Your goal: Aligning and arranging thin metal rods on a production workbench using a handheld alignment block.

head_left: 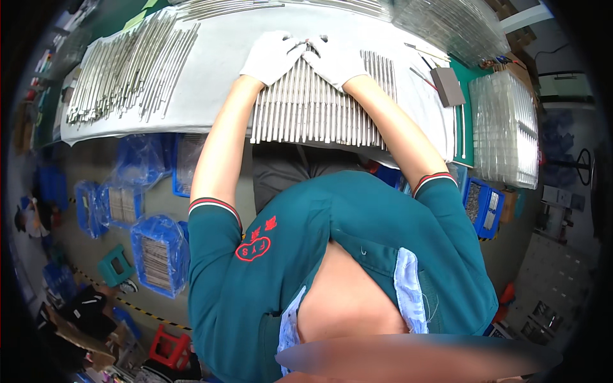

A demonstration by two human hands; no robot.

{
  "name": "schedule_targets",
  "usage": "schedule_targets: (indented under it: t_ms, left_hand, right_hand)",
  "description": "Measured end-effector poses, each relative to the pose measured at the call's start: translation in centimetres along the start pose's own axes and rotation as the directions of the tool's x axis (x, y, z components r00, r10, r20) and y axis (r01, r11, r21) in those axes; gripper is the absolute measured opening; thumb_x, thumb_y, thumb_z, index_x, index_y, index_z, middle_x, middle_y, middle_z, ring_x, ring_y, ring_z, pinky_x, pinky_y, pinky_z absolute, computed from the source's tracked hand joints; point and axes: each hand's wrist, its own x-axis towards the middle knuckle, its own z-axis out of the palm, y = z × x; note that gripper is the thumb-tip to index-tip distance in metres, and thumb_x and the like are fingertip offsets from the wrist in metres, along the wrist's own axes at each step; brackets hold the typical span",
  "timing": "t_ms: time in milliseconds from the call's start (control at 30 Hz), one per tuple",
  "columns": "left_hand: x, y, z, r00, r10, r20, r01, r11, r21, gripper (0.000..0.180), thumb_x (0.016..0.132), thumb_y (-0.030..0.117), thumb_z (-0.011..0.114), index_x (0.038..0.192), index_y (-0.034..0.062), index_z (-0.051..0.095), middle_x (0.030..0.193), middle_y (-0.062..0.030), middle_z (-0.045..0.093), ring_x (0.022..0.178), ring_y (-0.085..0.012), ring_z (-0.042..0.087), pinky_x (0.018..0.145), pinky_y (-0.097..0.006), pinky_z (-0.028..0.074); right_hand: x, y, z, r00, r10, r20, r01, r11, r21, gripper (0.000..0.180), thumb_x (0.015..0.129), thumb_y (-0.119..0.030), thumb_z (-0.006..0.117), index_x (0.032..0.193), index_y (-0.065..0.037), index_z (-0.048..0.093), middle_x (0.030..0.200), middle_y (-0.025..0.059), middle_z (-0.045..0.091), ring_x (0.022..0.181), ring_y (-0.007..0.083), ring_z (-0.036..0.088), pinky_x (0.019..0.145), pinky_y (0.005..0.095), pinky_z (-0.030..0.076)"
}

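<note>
Both fabric-gloved hands (271, 59) (338, 64), half-curled (any grip unclear), meet over slim, shiny metal rods (306, 110).

At the frame's top we see a white cloth-covered table (214, 60) bearing slim silvery metal rods (313, 112), upper left and centre.
</note>
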Motion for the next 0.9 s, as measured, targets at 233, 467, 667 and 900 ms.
schedule_targets:
  t_ms: [233, 467, 667, 900]
  left_hand:
    - [-1.3, 2.7, -1.4, 0.982, -0.159, 0.103, 0.162, 0.986, -0.024, 0.027, 0.092, 0.028, 0.057, 0.101, 0.0055, 0.070, 0.100, -0.0157, 0.066, 0.092, -0.0330, 0.062, 0.083, -0.042, 0.049]
    - [-5.1, 3.6, -7.0, 0.981, -0.043, 0.189, 0.041, 0.999, 0.016, 0.036, 0.094, 0.023, 0.054, 0.127, 0.0094, 0.062, 0.130, -0.0157, 0.059, 0.122, -0.0339, 0.052, 0.105, -0.042, 0.041]
    - [-12.3, 4.5, -12.5, 0.909, -0.160, 0.385, 0.194, 0.980, -0.051, 0.072, 0.076, 0.035, 0.071, 0.142, 0.0143, 0.048, 0.142, -0.0270, 0.043, 0.119, -0.0433, 0.050, 0.104, -0.047, 0.039]
    - [-8.9, 6.4, -5.2, 0.945, 0.324, 0.045, -0.325, 0.945, 0.032, 0.041, 0.084, 0.022, 0.054, 0.125, 0.0152, 0.059, 0.120, -0.0079, 0.060, 0.113, -0.0295, 0.056, 0.100, -0.045, 0.044]
  right_hand:
    - [-3.2, -1.3, -0.8, 0.998, -0.045, -0.038, 0.045, 0.999, -0.006, 0.045, 0.091, -0.045, 0.053, 0.118, -0.010, 0.063, 0.109, 0.0150, 0.066, 0.103, 0.0321, 0.062, 0.091, 0.0426, 0.050]
    - [-6.5, -0.9, -6.8, 0.960, -0.179, 0.217, 0.149, 0.978, 0.148, 0.068, 0.085, -0.046, 0.060, 0.140, -0.009, 0.049, 0.143, 0.0219, 0.046, 0.132, 0.0370, 0.043, 0.113, 0.0424, 0.033]
    - [-13.6, -0.4, -9.7, 0.856, -0.254, 0.451, 0.246, 0.966, 0.077, 0.094, 0.064, -0.035, 0.082, 0.145, -0.007, 0.043, 0.148, 0.0218, 0.040, 0.139, 0.0382, 0.034, 0.117, 0.0477, 0.024]
    - [-14.2, -2.5, -4.4, 0.957, -0.236, 0.167, 0.256, 0.960, -0.112, 0.068, 0.075, -0.010, 0.059, 0.140, -0.002, 0.042, 0.145, 0.0244, 0.039, 0.137, 0.0399, 0.035, 0.115, 0.0525, 0.022]
